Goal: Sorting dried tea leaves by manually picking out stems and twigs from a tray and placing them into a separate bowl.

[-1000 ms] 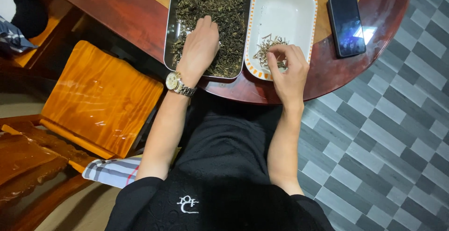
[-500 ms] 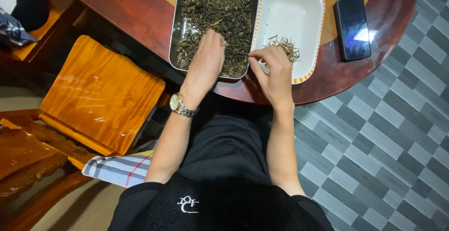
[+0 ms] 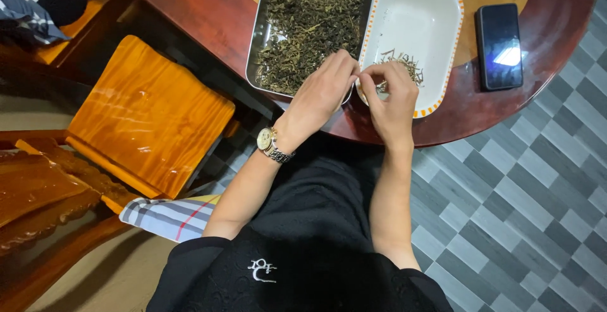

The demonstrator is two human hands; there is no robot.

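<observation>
fingertips of both hands are meeting in a pinch over the seam between the two dishes — left hand [image 3: 322, 91] and right hand [image 3: 392, 94] seemingly nipping a thin dried stem, though it is too small to tell. from the head view, the dry, curled dark-green leaves [image 3: 310, 21] are filling the rectangular steel tray [image 3: 256, 46] — probably light, brittle, best pinched gently; pale picked stems [image 3: 398, 65] are lying in the glossy white orange-rimmed dish [image 3: 442, 8].

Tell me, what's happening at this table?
A seated person is picking through dried leaves. Both hands meet over the near rims of two containers: the left hand and right hand pinch something small between their fingertips. The metal tray is full of dried leaves; the white dish with an orange-dotted rim holds only a small pile of stems. A dark phone lies beside it.
</observation>
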